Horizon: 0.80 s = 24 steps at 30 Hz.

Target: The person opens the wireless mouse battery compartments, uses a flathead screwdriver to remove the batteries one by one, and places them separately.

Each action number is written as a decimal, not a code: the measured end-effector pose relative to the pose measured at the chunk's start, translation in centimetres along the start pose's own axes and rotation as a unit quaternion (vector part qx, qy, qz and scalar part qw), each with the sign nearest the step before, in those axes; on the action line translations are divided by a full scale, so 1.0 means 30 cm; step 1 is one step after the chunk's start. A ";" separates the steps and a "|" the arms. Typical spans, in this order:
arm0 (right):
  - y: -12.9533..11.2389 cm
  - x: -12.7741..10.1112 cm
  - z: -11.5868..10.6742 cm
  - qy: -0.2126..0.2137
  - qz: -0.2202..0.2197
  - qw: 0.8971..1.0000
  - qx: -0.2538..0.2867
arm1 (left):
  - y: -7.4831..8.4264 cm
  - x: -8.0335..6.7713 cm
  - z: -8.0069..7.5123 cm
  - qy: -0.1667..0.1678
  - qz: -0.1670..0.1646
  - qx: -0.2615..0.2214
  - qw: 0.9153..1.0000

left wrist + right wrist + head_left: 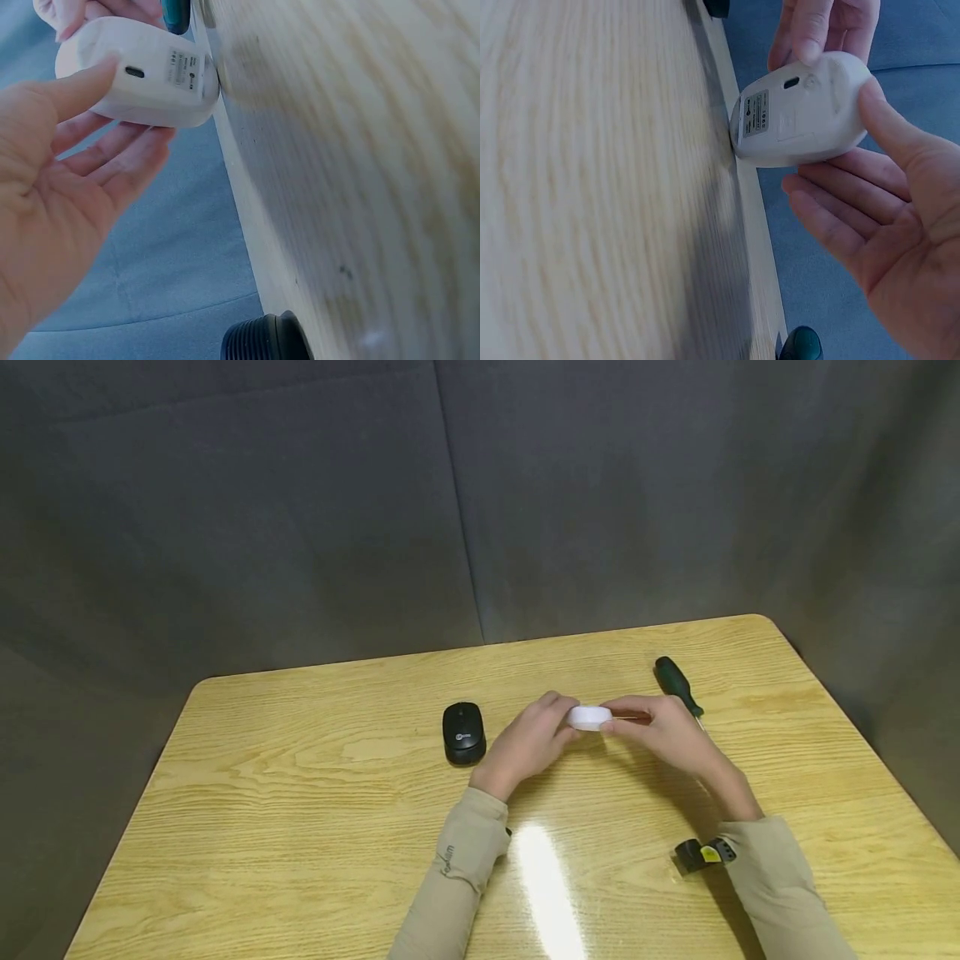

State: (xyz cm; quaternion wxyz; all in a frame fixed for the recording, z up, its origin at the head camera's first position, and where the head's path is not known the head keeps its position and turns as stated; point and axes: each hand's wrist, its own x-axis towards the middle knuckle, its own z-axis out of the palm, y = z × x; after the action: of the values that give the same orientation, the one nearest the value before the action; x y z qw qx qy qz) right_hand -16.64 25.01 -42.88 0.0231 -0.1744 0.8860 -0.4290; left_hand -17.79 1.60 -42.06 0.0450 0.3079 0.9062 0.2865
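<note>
Hands meet over the middle of a wooden table (300, 793), seen from the head camera: the left hand (528, 743) and the right hand (663, 731) hold a white mouse (588, 718) between them, raised a little above the tabletop. A black mouse (463, 733) lies just left of the left hand, and a green-handled screwdriver (678, 685) lies untouched at the far right, just beyond the right hand. A small black-and-yellow clip (705, 852) sits near the right sleeve.

From the left wrist, the white mouse (139, 73) shows its underside (a label and a small dark switch are visible); the left hand's thumb (71, 86) presses its side while the fingers (120, 154), lightly curled, cradle it from below.

From the right wrist, the same underside of the white mouse (802, 112) faces the camera; the right hand's thumb (889, 124) and fingers (825, 206) pinch one end, the left hand's fingertips (810, 30) the other.

By the look of it, the work is at an early stage: the mouse is turned over and inspected, its base still shut, the tool not taken up.
</note>
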 end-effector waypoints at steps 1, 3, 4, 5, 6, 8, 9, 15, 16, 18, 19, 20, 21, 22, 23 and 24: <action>-0.001 0.001 0.001 0.007 0.001 1.000 0.003 | -0.001 0.000 -0.001 0.006 0.005 -0.001 1.000; -0.003 0.001 0.003 0.020 0.003 1.000 0.005 | -0.004 0.001 -0.001 0.017 0.013 -0.001 1.000; -0.003 0.002 0.005 0.023 0.004 1.000 0.006 | -0.005 0.002 -0.001 0.021 0.016 0.000 1.000; -0.004 0.002 0.007 0.026 0.006 1.000 0.005 | -0.005 0.003 -0.001 0.026 0.019 0.003 0.999; -0.005 0.003 0.009 0.028 0.008 1.000 0.004 | -0.005 0.003 -0.001 0.030 0.020 0.003 0.999; -0.007 0.004 0.013 0.030 0.013 0.999 0.002 | -0.007 0.005 0.000 0.038 0.023 0.001 0.999; -0.009 0.005 0.015 0.030 0.014 0.999 0.002 | -0.006 0.005 0.000 0.042 0.023 0.002 0.999; -0.033 0.011 0.027 0.029 0.014 0.999 0.043 | -0.003 0.006 0.002 0.064 -0.002 -0.016 0.998; -0.037 0.014 0.030 0.031 0.014 0.998 0.053 | -0.003 0.007 0.002 0.067 -0.009 -0.025 0.997; -0.044 0.017 0.037 0.036 0.015 0.997 0.072 | -0.002 0.009 0.001 0.074 -0.024 -0.042 0.996; -0.046 0.020 0.040 0.039 0.017 0.996 0.080 | -0.002 0.011 0.002 0.078 -0.031 -0.052 0.995; -0.048 0.022 0.043 0.044 0.019 0.995 0.088 | -0.002 0.012 0.001 0.082 -0.036 -0.064 0.994; -0.049 0.023 0.045 0.048 0.021 0.994 0.093 | 0.000 0.013 -0.001 0.085 -0.041 -0.079 0.992; -0.048 0.025 0.048 0.053 0.024 0.993 0.099 | 0.001 0.014 -0.003 0.088 -0.045 -0.093 0.991; -0.049 0.025 0.049 0.056 0.028 0.992 0.106 | 0.002 0.014 -0.004 0.091 -0.049 -0.106 0.989; -0.049 0.025 0.050 0.061 0.031 0.991 0.113 | 0.003 0.015 -0.005 0.094 -0.053 -0.120 0.987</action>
State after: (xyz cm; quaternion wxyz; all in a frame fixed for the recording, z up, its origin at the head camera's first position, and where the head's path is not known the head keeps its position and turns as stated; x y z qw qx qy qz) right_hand -16.63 22.78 -42.62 0.0019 -0.1171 0.8365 -0.5353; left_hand -18.14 1.84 -41.85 0.0115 0.2234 0.8807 0.4176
